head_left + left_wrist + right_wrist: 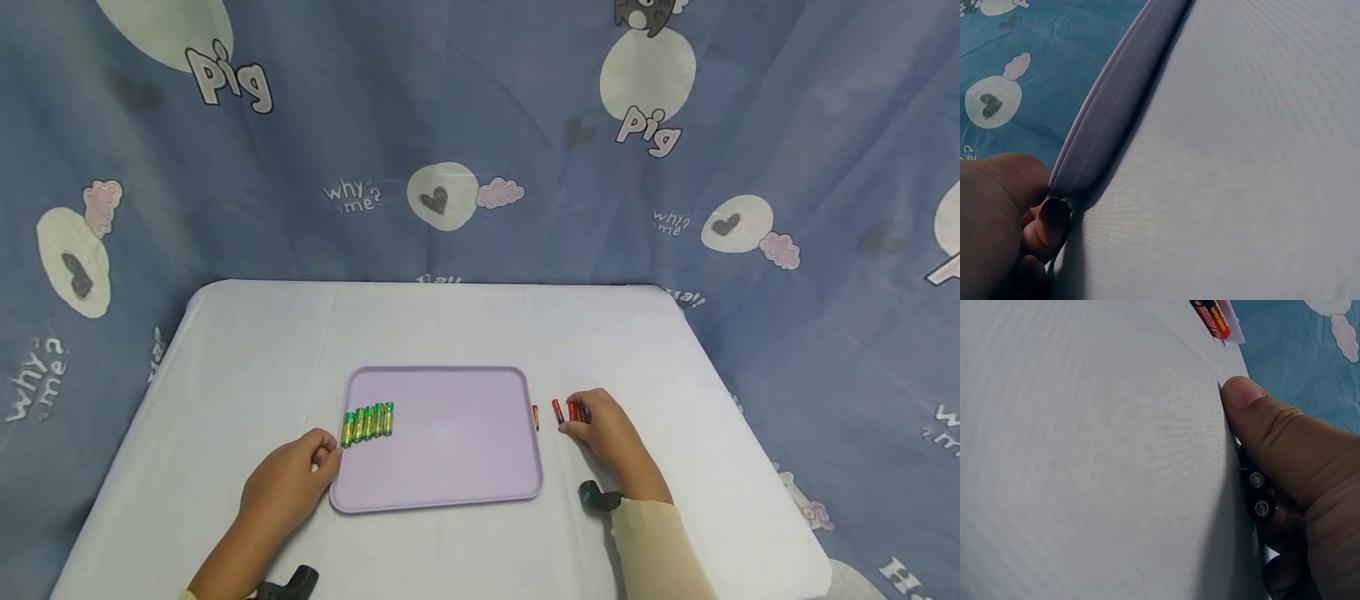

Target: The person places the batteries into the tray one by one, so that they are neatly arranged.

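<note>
A lilac tray lies on the white table. Several green-and-gold batteries stand in a row along its left part. My left hand is at the tray's left edge, pinching the rim between thumb and curled fingers. To the right of the tray, my right hand curls round several red-and-black batteries, with thumb and fingers on either side. Two dark battery ends show below the thumb in the right wrist view; the fingers partly hide the rest. Just left of that hand lies a single red battery.
Another red battery lies close against the tray's right edge. The white tabletop has rounded corners. A blue patterned cloth hangs behind the table. Dark wrist devices sit by both wrists.
</note>
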`<action>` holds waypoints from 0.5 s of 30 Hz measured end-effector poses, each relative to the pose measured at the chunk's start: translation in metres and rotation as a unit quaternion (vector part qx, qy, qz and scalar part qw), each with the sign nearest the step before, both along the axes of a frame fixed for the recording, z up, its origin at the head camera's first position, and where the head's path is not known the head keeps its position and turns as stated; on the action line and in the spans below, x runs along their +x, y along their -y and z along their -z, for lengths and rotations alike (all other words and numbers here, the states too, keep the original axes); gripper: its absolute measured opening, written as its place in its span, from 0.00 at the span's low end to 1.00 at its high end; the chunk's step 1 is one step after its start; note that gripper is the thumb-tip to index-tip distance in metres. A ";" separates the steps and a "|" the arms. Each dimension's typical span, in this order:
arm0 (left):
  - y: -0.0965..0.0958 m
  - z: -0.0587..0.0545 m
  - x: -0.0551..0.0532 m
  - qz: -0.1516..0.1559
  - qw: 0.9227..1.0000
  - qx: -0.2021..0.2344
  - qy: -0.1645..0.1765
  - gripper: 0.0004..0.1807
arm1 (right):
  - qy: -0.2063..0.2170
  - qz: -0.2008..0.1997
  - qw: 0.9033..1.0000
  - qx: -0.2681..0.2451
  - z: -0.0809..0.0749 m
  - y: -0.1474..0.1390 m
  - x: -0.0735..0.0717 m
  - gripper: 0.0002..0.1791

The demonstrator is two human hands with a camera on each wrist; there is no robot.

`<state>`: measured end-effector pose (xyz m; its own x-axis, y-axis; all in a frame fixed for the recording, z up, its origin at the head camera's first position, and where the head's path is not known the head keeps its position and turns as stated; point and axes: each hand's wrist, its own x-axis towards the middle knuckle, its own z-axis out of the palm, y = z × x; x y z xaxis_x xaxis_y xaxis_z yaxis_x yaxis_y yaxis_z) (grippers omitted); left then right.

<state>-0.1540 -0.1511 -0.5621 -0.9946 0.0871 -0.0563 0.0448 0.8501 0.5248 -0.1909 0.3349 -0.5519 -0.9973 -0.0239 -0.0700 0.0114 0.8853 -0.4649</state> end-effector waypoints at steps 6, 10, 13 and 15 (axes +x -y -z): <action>-0.002 -0.001 -0.005 -0.007 1.000 -0.002 0.002 0.07 | -0.001 -0.006 1.000 0.006 -0.004 -0.002 -0.005 0.29; -0.003 0.000 -0.006 -0.007 1.000 -0.002 0.003 0.08 | 0.015 -0.013 1.000 -0.002 -0.007 -0.004 -0.006 0.33; -0.003 0.000 -0.005 -0.004 1.000 -0.003 0.008 0.08 | 0.039 -0.016 0.999 -0.011 -0.010 -0.008 -0.005 0.38; -0.004 0.001 -0.005 -0.002 1.000 -0.003 0.012 0.08 | 0.056 -0.013 0.998 -0.018 -0.011 -0.011 -0.002 0.41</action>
<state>-0.1591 -0.1468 -0.5629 -0.9933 0.0828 -0.0804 0.0290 0.8537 0.5200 -0.1931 0.3463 -0.5409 -0.9822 -0.0537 -0.1799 0.0429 0.8687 -0.4935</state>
